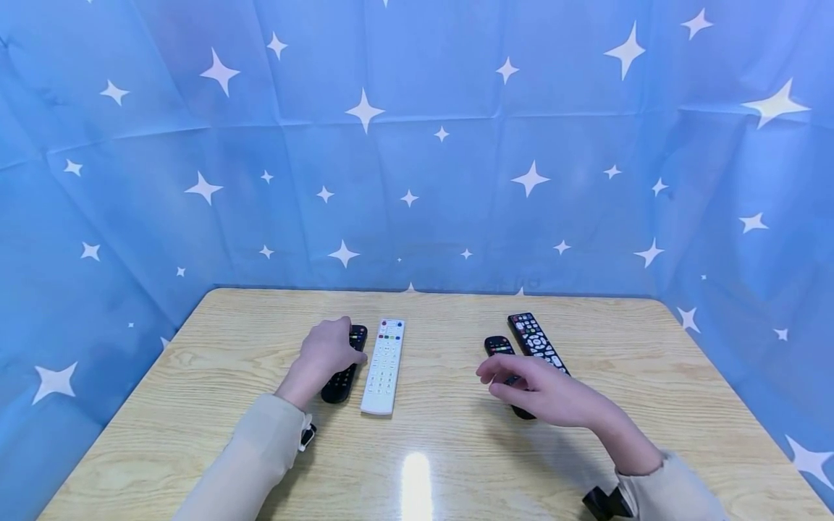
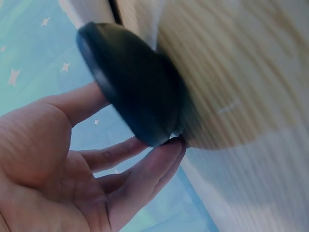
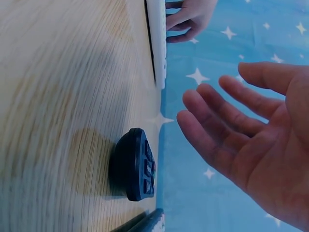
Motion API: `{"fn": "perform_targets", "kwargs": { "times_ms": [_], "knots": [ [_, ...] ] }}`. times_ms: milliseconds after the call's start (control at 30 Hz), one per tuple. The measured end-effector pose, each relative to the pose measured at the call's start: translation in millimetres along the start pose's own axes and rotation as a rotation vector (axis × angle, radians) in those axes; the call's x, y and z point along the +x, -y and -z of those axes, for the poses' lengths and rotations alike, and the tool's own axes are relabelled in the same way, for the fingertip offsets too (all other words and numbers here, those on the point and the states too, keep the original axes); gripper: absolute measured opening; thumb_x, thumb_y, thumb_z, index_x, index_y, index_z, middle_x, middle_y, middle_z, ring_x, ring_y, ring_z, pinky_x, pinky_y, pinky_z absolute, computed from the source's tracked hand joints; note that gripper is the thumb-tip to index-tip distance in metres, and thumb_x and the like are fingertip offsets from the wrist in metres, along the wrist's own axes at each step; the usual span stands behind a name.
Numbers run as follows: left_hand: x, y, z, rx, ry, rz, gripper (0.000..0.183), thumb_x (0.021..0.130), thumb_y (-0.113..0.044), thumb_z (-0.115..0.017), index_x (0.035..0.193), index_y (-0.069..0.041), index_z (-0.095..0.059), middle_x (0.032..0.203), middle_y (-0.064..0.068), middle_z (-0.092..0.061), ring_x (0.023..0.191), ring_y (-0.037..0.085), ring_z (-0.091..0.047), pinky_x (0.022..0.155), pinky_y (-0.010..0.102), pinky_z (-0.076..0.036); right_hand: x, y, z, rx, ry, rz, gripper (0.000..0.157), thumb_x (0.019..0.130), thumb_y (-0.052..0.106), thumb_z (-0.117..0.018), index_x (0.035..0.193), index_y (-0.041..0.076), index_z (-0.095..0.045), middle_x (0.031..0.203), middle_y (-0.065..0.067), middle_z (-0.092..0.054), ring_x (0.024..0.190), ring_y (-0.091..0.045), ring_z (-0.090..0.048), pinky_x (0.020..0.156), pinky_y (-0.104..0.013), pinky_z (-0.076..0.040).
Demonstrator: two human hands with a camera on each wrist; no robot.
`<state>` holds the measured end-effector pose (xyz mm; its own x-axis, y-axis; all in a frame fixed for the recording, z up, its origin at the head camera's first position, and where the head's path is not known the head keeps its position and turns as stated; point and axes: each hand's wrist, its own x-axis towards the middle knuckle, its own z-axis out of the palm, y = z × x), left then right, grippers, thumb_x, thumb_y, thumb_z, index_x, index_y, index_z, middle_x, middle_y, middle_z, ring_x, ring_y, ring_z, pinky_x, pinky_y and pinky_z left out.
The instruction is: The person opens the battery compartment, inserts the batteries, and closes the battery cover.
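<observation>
My left hand (image 1: 328, 347) grips a black remote control (image 1: 340, 383) on the left of the table. In the left wrist view the thumb lies at one side of this black remote (image 2: 133, 79) and the fingertips (image 2: 166, 150) at the other. Just right of it lies a white remote (image 1: 383, 367) with rows of buttons. My right hand (image 1: 547, 391) hovers over a smaller black remote (image 1: 499, 347), fingers loosely bent and holding nothing. The right wrist view shows a gap between this hand (image 3: 260, 135) and the remote's end (image 3: 133, 164). The hand partly hides that remote.
Behind the smaller black remote, a longer black remote (image 1: 536, 339) with white buttons lies slanted, its near end beside the right hand. All rest on a wooden table (image 1: 430, 362). A blue curtain with white stars (image 1: 417, 159) surrounds the table's back and sides.
</observation>
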<state>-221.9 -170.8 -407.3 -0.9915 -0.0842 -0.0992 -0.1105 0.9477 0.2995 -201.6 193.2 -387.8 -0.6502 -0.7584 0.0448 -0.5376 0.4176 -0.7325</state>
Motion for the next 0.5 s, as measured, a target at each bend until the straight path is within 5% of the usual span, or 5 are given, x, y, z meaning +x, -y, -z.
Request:
{"fn": "perform_targets", "kwargs": {
  "times_ms": [500],
  "knots": [
    [-2.8, 11.6, -1.7, -0.017, 0.007, -0.046, 0.070, 0.095, -0.042, -0.073, 0.141, 0.007, -0.051, 0.125, 0.028, -0.062, 0.106, 0.037, -0.064, 0.086, 0.049, -0.055, -19, -11, 15.5, -0.095, -0.117, -0.021, 0.026, 0.106, 0.015, -0.060, 0.130, 0.008, -0.062, 0.122, -0.008, -0.066, 0.105, -0.018, -0.062, 0.078, -0.032, -0.054]
  ]
}}
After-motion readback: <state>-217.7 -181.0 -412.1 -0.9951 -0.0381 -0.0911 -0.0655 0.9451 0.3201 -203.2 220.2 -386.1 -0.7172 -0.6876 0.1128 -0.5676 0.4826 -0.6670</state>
